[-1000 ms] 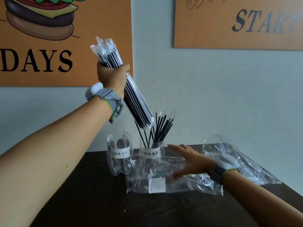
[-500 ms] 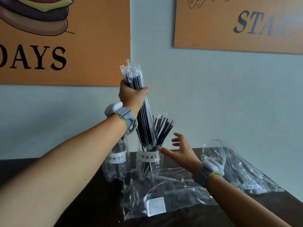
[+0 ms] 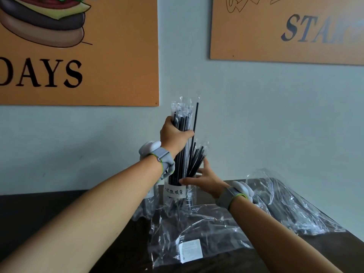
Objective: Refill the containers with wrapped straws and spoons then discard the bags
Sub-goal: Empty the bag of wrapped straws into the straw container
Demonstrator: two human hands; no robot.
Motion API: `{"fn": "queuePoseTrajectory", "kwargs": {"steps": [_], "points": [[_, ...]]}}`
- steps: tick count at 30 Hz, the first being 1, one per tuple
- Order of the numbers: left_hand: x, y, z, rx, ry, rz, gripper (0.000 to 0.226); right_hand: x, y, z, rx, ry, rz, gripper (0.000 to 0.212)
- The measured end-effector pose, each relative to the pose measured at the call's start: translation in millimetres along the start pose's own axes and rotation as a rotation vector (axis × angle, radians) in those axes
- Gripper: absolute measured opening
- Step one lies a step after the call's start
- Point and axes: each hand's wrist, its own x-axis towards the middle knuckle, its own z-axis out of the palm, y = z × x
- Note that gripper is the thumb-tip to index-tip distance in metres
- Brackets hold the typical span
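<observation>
My left hand [image 3: 173,134] grips a bundle of black wrapped straws [image 3: 182,146] near its top, held upright with its lower end inside the clear straw container [image 3: 175,194], which bears a white handwritten label. My right hand [image 3: 202,180] rests against the container's right side, fingers spread around it and the shorter straws [image 3: 197,160] standing in it. A second labelled clear container [image 3: 146,203] stands just left, mostly hidden behind my left forearm. An empty clear bag [image 3: 197,233] lies flat in front of the containers.
A second crumpled clear bag [image 3: 291,205] lies at the right on the dark table [image 3: 49,213]. The wall is close behind the containers, with two orange posters above. The table's right edge runs near the crumpled bag.
My left hand has lowered the straw bundle from a tilted, raised position into the container, upright. My right hand rose from the flat bag to the container's side.
</observation>
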Motion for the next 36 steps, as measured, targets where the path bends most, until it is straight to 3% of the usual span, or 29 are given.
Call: {"fn": "queuePoseTrajectory", "kwargs": {"steps": [3, 9, 16, 21, 26, 28, 31, 33, 35, 36], "points": [[-6, -7, -1, -0.005, -0.016, -0.024, 0.038, 2, 4, 6, 0.062, -0.010, -0.069, 0.100], [-20, -12, 1, 0.012, -0.090, -0.041, 0.038, 4, 3, 27, 0.081, 0.124, -0.194, 0.106], [-12, 9, -5, -0.071, -0.116, -0.009, 0.040, 16, -30, 24, 0.183, 0.193, -0.297, 0.093], [-11, 9, -10, -0.162, -0.101, -0.060, 0.041, 18, -43, 18, 0.195, 0.192, -0.312, 0.107], [-14, -8, -20, -0.130, -0.137, -0.141, 0.076, 9, -33, 12, 0.144, 0.124, -0.186, 0.128], [-13, -12, -26, -0.054, -0.144, -0.129, 0.069, 7, -27, 11, 0.104, 0.102, -0.138, 0.130], [-20, -14, -30, 0.059, -0.300, -0.007, 0.037, 6, -21, 16, 0.077, 0.056, -0.146, 0.130], [-24, -12, -29, 0.093, -0.353, 0.032, 0.036, 8, -18, 21, 0.039, 0.090, -0.207, 0.119], [-22, -9, -30, 0.104, -0.260, 0.058, 0.029, 12, -18, 25, 0.007, 0.152, -0.224, 0.110], [-20, -7, -33, 0.121, -0.119, 0.097, 0.032, 14, -18, 25, 0.007, 0.176, -0.227, 0.105]]}}
